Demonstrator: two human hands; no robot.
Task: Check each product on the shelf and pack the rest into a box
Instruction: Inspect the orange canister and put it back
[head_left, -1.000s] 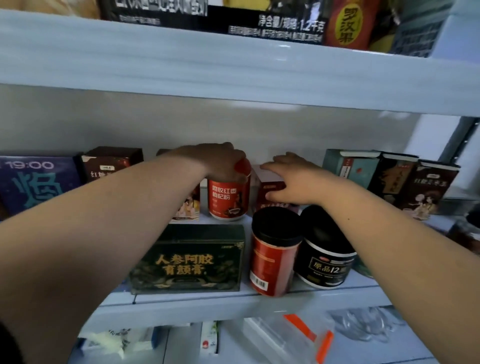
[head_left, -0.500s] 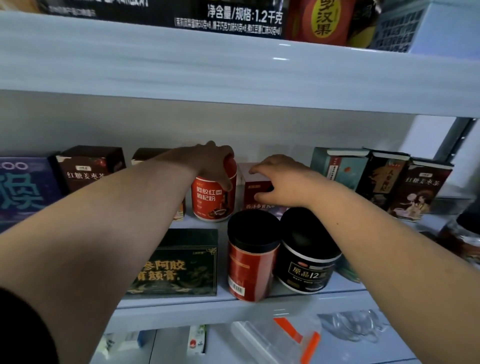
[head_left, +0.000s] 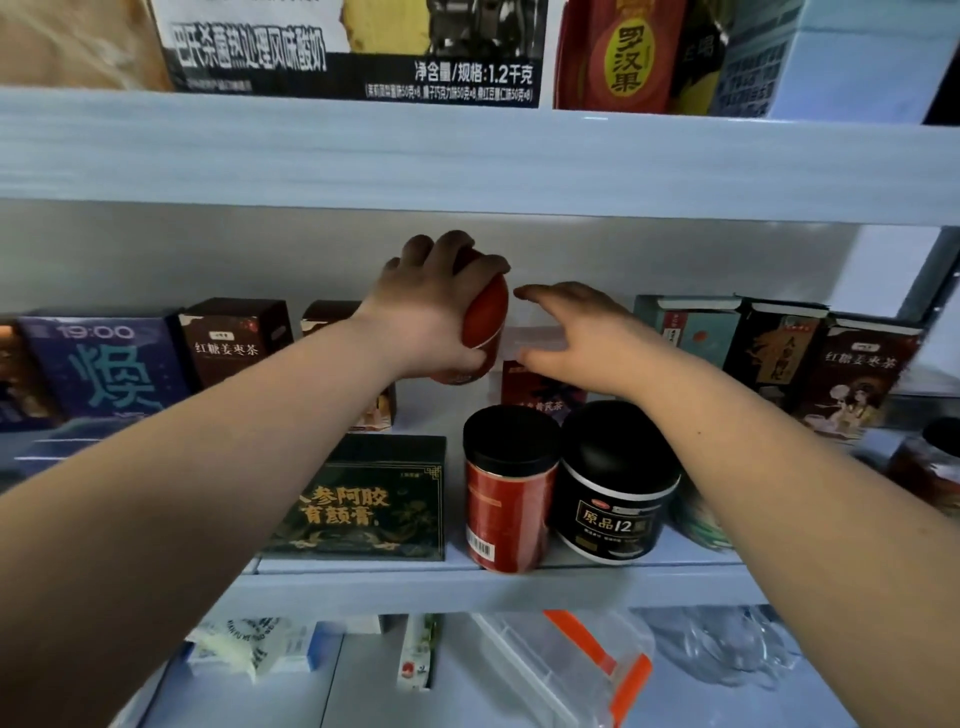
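Note:
My left hand (head_left: 428, 306) grips a red canister (head_left: 485, 325) from above and holds it tilted, lifted off the middle shelf (head_left: 467, 582). My right hand (head_left: 576, 335) hovers just right of it with fingers spread, over a dark red box (head_left: 540, 395) at the back of the shelf; whether it touches that box is unclear. In front stand a red jar with a black lid (head_left: 506, 488) and a black jar (head_left: 615, 483). A dark green flat box (head_left: 363, 499) lies to their left.
Boxes line the back of the shelf: a purple one (head_left: 104, 364) and a dark red one (head_left: 234, 332) on the left, teal (head_left: 696, 330) and dark ones (head_left: 857, 374) on the right. The upper shelf board (head_left: 467, 156) hangs close above my hands. A clear container with orange clips (head_left: 582, 670) sits below.
My left hand has lifted the red canister off the shelf and tipped it. My right hand has come off the dark red box's top and opened its fingers.

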